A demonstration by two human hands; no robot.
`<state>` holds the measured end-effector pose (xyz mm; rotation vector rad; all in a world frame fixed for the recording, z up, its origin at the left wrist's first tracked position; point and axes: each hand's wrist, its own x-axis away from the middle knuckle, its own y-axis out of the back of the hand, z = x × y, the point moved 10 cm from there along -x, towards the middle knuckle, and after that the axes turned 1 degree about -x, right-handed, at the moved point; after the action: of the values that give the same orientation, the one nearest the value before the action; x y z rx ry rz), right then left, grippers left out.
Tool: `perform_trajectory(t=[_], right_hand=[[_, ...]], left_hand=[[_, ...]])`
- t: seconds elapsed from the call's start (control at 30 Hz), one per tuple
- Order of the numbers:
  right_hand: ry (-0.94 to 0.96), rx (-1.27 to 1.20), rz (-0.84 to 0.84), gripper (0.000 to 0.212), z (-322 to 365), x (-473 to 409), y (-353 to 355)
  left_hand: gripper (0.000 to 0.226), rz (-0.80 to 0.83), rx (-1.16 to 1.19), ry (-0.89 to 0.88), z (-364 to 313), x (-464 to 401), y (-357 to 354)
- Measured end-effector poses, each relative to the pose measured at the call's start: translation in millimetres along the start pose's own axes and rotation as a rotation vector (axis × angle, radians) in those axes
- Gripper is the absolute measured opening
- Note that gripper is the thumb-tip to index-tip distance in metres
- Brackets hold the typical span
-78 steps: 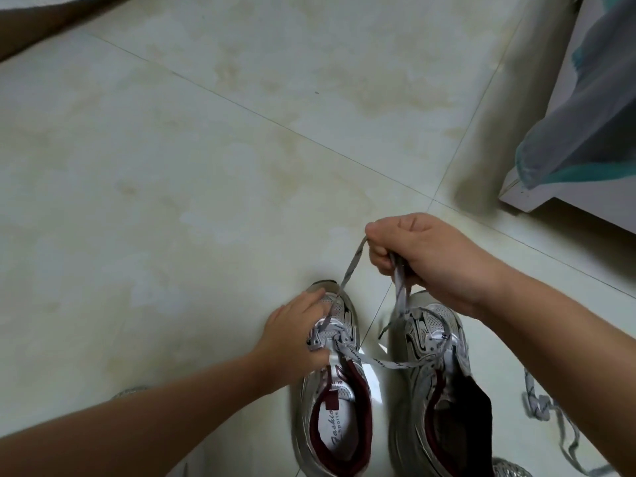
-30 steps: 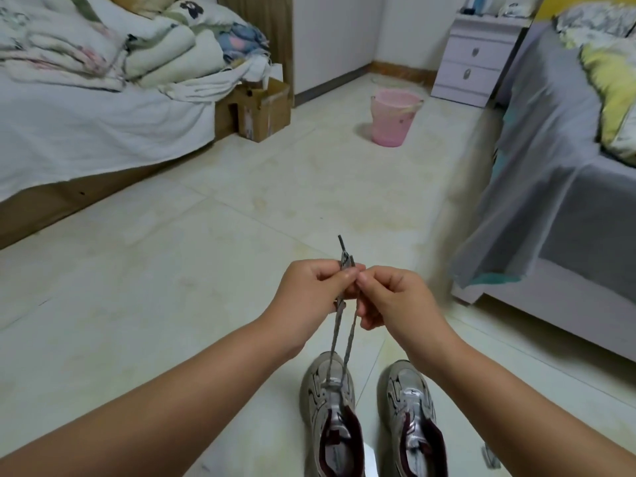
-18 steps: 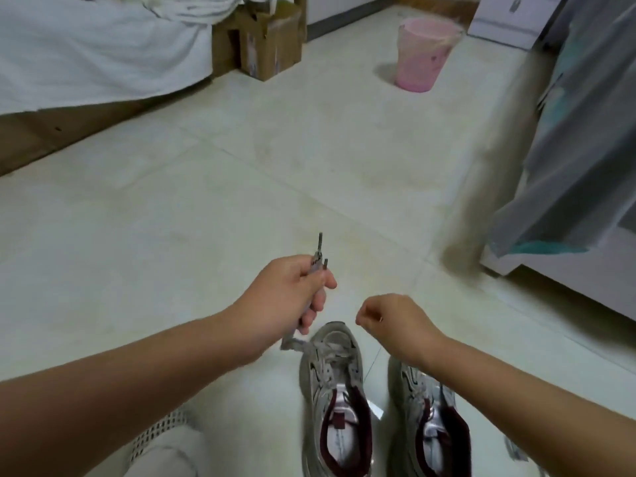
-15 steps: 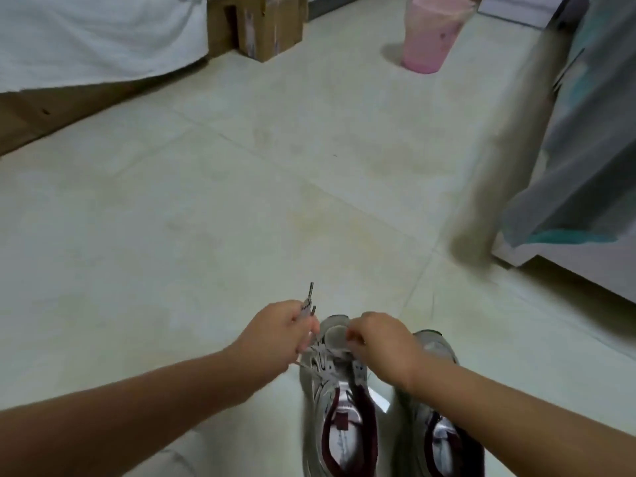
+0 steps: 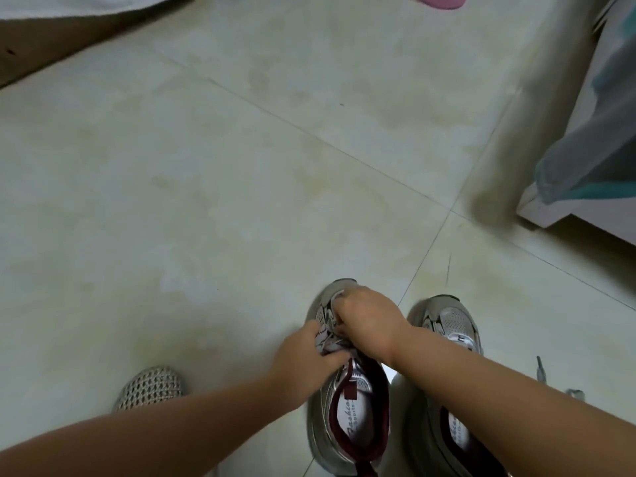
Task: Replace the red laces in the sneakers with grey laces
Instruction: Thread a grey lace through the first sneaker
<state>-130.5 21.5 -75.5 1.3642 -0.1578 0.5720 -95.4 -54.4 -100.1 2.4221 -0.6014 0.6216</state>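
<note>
Hiding grey lace (image 5: 330, 339): left hand (image 5: 306, 359), right hand (image 5: 368, 321).

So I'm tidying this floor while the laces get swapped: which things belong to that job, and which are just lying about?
Job: left sneaker, right sneaker, grey lace under both hands, loose lace.

Lying about: pink bin, grey bedsheet, mesh slipper.

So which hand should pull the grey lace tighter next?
Probably the right hand: it sits on the left sneaker's front eyelets with fingers curled into the grey lace. The left hand looks better placed to steady the shoe.
</note>
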Motion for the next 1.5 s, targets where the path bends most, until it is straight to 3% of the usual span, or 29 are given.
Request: perform_trajectory(t=[0.1,0.33,0.4,0.5,0.6,0.73,0.9,1.07,1.13,1.27,1.5], right_hand=[[-0.002,-0.054,0.025,0.037,0,0,0],[-0.277,-0.739,-0.165,0.011,-54,18,19],[-0.302,-0.733,-0.216,0.012,-64,28,23],[-0.218,-0.565,-0.118,0.013,-49,40,15],[-0.128,-0.341,-0.053,0.02,-29,43,2],[-0.146,-0.275,-0.029,0.02,-24,34,-3],[-0.14,-0.183,0.009,0.02,-17,24,-7],[-0.081,-0.233,0.074,0.012,-16,21,-15],[-0.072,-0.282,0.096,0.018,-14,21,-16],[-0.099,-0.539,0.039,0.036,-17,23,-5],[-0.149,-0.96,-0.084,0.035,-21,45,3]], left_hand=[[0.029,-0.007,-0.006,0.011,1,0,-1],[0.028,-0.01,0.002,0.023,9,-2,-2],[0.021,-0.036,-0.01,-0.011,7,-2,2],[0.032,-0.058,0.017,-0.042,5,-2,2],[0.024,-0.03,0.069,-0.019,6,-4,-4],[0.034,0.019,0.105,0.05,10,-8,-13],[0.022,-0.016,0.092,0.076,12,-9,-15],[0.018,-0.017,0.09,0.053,9,-10,-18],[0.019,-0.014,0.089,0.05,9,-9,-18],[0.023,-0.009,0.064,0.034,8,-7,-19],[0.041,-0.115,0.081,-0.026,2,-4,-10]])
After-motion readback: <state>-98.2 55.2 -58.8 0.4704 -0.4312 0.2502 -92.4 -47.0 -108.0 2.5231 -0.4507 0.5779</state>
